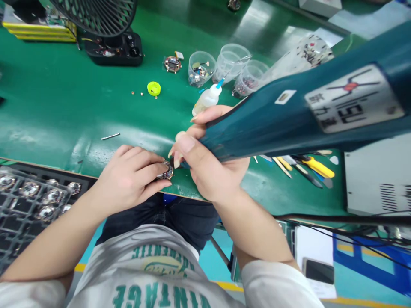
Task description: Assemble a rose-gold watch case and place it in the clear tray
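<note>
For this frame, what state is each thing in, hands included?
Left hand, closed on round part
Right hand, wrapped around power tool
Power tool, held; on or off unclear
Plastic cups, open; leftmost holds small parts
Bottle, blue needle tip fitted
Lime cap, open side up
Phone, screen dark
Tray, partly filled
Fan, spinning or stopped unclear

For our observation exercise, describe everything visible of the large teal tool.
The teal tool has a long, plastic-looking body that narrows toward the lower left. Its side carries a silvery label with a red-and-black emblem and lettering, and a pale sticker. It slants down from the picture's right edge, cut off there. The right hand grips its narrow end; whether it touches the round part in the left hand is unclear.
</note>
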Tool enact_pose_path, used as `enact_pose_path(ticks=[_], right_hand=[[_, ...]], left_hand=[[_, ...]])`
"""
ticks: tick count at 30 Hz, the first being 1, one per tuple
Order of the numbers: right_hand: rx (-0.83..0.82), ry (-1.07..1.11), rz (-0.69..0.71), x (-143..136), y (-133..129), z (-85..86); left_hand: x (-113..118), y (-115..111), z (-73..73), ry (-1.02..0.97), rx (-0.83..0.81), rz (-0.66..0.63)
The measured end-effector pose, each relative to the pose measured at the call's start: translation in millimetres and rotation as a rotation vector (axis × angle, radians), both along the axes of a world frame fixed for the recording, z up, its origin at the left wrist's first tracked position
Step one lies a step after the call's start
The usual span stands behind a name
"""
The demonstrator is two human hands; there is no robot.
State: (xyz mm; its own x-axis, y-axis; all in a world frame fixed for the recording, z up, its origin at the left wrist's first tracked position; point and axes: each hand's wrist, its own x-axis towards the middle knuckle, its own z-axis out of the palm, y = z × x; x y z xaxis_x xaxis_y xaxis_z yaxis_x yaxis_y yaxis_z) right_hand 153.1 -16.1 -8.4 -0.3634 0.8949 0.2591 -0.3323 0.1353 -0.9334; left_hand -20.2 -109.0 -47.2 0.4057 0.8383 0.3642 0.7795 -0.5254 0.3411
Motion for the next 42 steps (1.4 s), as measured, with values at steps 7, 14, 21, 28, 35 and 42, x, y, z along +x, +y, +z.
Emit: enact_pose_path(ticks=[7, 14, 21, 28, 35, 42], right_hand=[[0.043, -0.038, 0.026, 4.8, 0.6, 3.8], [0.022, -0.158, 0.052, 4.0, 3.2, 3.8], [0.045, -0.134, 0.050, 1.6, -0.6, 1.6], [-0.010, 0.036, -0.031, -1.9, 4.6, 1.5], [-0.069, 0.067, -0.071, -2.0, 6.8, 6.7], [-0.090, 0.006, -0.007, 0.8, 2.7, 6.9]], left_hand=[[0.4, 0.8, 1.1, -0.001, 0.018, -0.005], [1.0, 1.2, -0.2, 0.011, 0.037, 0.002], [2.7, 0.5, 0.9, 0.011, 0.045, 0.026], [1.6, -0.8, -1.1, -0.006, 0.019, 0.040], [3.0, 0.0, 1.5, 0.008, -0.017, 0.032], [4.9, 1.3, 4.4, 0.022, 0.000, 0.010]])
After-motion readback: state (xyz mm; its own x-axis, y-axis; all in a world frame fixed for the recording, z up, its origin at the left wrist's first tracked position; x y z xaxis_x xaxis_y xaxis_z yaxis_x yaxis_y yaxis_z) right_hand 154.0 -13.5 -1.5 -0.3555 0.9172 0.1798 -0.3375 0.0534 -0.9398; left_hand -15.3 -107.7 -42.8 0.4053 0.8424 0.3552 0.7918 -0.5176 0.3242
